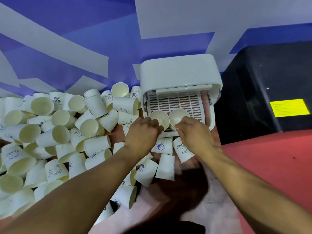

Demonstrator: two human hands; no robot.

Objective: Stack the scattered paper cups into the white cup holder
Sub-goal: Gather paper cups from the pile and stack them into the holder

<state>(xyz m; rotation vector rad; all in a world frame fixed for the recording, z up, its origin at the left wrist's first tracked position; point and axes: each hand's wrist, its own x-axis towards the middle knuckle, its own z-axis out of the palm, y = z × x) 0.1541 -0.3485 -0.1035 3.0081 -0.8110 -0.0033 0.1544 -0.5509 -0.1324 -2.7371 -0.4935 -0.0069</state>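
Observation:
The white cup holder point(180, 71) stands against the wall, its clear front lid raised over a slotted tray point(177, 101). Two upright paper cups sit at the tray's front edge. My left hand point(143, 130) grips the left cup point(159, 116) by its near side. My right hand point(194, 132) pinches the rim of the right cup point(178, 115). A large pile of scattered paper cups point(55, 132), many on their sides with printed logos, fills the surface to the left. A few more loose cups point(164, 164) lie below the holder, between my forearms.
A black box point(263, 85) with a yellow label point(289, 108) stands right of the holder. A red surface point(270, 162) spreads at the right. A blue and white patterned wall point(84, 39) rises behind everything.

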